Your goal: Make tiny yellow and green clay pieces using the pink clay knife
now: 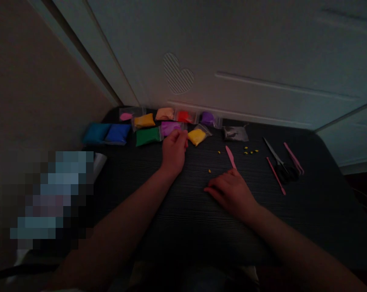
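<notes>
- Bare forearms [119, 231] of mine stretch over the dark worktop [183, 227], one from each lower side.
- With my right hand [230, 190] I hover low or rest, fingers loosely bent, at the lower end of a pink knife [229, 155]; I cannot tell whether I grip it.
- One small yellow piece [209, 171] lies just beyond those fingers, another farther off, and four dark-and-yellow bits [251, 153] sit right of the knife.
- My left hand [174, 152] is curled, thumb and fingers together, in front of a magenta packet [170, 127]; I can't tell if anything is pinched.
- Just right of it lies a yellow packet [197, 137].
- Scissors [274, 152] lie farther right, between a pink stick [275, 175] and pink tweezers [293, 156].
</notes>
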`<state>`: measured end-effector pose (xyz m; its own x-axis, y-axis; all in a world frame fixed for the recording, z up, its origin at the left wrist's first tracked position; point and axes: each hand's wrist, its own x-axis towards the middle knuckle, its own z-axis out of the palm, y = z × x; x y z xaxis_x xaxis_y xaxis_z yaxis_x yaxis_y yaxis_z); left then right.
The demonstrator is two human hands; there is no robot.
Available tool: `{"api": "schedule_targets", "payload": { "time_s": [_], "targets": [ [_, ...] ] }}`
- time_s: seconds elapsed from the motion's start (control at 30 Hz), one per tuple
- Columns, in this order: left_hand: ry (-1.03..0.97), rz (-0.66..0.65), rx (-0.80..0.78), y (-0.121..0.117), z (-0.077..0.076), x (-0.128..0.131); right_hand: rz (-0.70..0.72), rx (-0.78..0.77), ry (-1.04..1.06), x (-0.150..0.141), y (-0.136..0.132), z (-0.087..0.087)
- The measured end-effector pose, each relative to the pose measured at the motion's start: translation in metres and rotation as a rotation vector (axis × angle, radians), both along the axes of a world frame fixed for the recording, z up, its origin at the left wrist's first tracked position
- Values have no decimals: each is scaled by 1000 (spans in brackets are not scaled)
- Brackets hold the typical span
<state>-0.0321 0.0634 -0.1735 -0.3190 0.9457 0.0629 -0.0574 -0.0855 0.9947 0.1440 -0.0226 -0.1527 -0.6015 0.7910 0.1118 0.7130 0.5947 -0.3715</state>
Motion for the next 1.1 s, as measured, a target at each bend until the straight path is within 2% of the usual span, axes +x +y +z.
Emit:
{"api": "schedule_targets", "payload": {
  "time_s": [0.23, 0.47, 0.67, 0.9, 1.1],
  "targets": [
    [-106, -38, 6, 3, 3, -5, -22, -91, 7, 1, 3, -3],
    [-76, -45, 35, 3, 3, -7, -7, -121, 23, 8, 2, -1],
    [-103, -44, 29, 4, 5, -6, 18, -144, 38, 13, 3, 7],
    [-95, -42, 26, 4, 6, -6, 88, -284, -59, 20, 0, 23],
    [-103, -47, 58, 4, 6, -6, 117, -259, -90, 18, -2, 24]
  ]
}}
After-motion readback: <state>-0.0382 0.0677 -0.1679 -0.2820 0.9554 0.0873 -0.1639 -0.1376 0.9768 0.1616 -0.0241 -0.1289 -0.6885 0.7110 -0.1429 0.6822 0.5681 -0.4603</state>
